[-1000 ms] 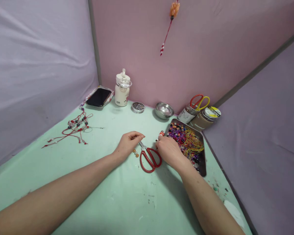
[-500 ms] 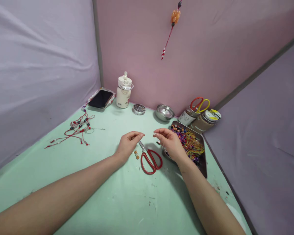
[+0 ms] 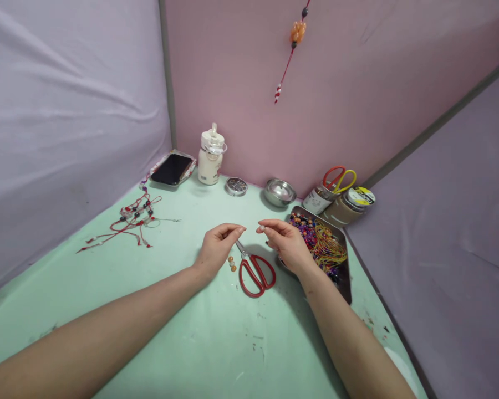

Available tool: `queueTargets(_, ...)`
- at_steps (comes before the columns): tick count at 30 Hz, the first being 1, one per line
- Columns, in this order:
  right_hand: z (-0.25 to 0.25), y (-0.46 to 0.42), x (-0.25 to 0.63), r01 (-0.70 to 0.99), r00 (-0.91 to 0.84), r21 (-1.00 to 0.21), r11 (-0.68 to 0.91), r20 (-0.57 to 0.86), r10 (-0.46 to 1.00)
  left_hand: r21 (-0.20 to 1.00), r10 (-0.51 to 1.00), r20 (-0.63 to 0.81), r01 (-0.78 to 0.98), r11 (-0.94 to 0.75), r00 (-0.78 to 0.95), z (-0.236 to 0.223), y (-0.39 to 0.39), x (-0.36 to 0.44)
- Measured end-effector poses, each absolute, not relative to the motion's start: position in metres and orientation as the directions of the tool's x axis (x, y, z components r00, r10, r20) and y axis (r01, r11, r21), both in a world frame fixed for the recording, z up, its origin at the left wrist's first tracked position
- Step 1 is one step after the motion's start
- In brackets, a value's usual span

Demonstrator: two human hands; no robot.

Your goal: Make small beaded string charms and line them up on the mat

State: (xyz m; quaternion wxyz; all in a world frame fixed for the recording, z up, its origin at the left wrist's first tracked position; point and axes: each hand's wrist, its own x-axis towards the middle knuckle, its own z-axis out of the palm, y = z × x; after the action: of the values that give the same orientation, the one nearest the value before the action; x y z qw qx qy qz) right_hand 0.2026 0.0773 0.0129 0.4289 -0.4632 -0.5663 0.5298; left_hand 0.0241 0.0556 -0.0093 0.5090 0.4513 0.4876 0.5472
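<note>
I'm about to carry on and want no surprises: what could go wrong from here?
The small pale piece sits right at the right hand's fingertips, so it could slip and roll away.

The scissors lie with their blades toward the left hand; a careless shift might nudge them or prick it.

The right hand is over the near side of the bead tray, so a low wrist could perhaps catch its edge and scatter beads.

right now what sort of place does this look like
Probably a small beading or craft station, a table closed in by walls: there's a tray of loose beads and yellow cord, red scissors on the tabletop, and a strung red piece off to the left.
</note>
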Motion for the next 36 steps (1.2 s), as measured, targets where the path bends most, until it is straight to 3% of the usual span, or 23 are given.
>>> queueTargets(36,0.0124,0.0780,0.2029,-0.036,-0.255,-0.997,-0.066,-0.055,0.965,0.991,0.995,0.020,-0.131,-0.033,-0.094,-0.0108,0.0565,0.0251)
